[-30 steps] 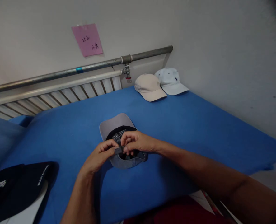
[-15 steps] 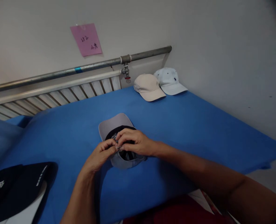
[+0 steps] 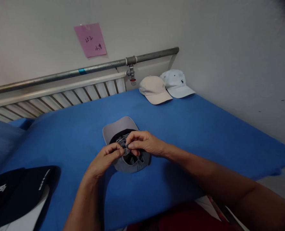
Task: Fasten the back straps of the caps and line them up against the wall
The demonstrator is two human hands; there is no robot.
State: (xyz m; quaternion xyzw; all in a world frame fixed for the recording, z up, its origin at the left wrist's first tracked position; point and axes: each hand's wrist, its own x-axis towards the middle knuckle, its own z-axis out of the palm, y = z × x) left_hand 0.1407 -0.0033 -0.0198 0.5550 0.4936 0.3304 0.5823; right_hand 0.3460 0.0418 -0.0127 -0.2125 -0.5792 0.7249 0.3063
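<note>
A grey baseball cap [image 3: 120, 125] lies upside down on the blue-covered table, its brim pointing away from me and its dark inside showing. Above the cap's back opening, both hands meet at the adjustment strap [image 3: 126, 150]. My left hand [image 3: 105, 159] pinches one part of the strap between thumb and fingers. Just to the right, my right hand [image 3: 144, 142] pinches the strap's end. The fingertips hide most of the strap and any buckle on it.
A beige cap [image 3: 155, 89] and a pale blue cap [image 3: 177, 84] sit at the table's back right. Navy caps [image 3: 19, 192] lie at the near left. Behind the blue cover [image 3: 79, 134] are a radiator [image 3: 89, 93], a metal pipe [image 3: 103, 66] and the wall.
My right hand has drawn slightly right, away from the left fingertips, exposing more of the strap. My left hand stays nearly in place.
</note>
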